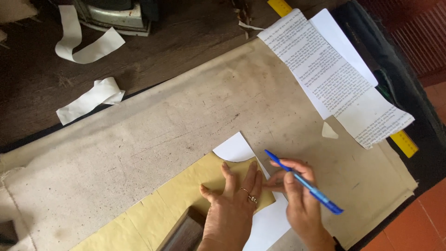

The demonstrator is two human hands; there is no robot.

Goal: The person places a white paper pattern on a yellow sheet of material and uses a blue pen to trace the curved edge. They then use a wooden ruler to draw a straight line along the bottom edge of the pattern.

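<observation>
My left hand (232, 204) lies flat, fingers spread, pressing a yellow paper pattern piece (186, 190) onto a white sheet (234, 149) that shows beyond the pattern's curved cut-out. There are rings on one finger. My right hand (299, 200) grips a blue pen (304, 182) just right of the left fingertips, at the pattern's right edge; the pen's tip points up and left. Both sheets rest on a stained beige cloth (162, 121) covering the table.
Printed paper sheets (332, 76) lie at the upper right over a yellow ruler (405, 143). White paper strips (90, 100) sit on dark wood at the upper left, near a metal machine base (116, 18). A small paper scrap (329, 131) lies on the cloth. A dark wooden block (183, 232) is below.
</observation>
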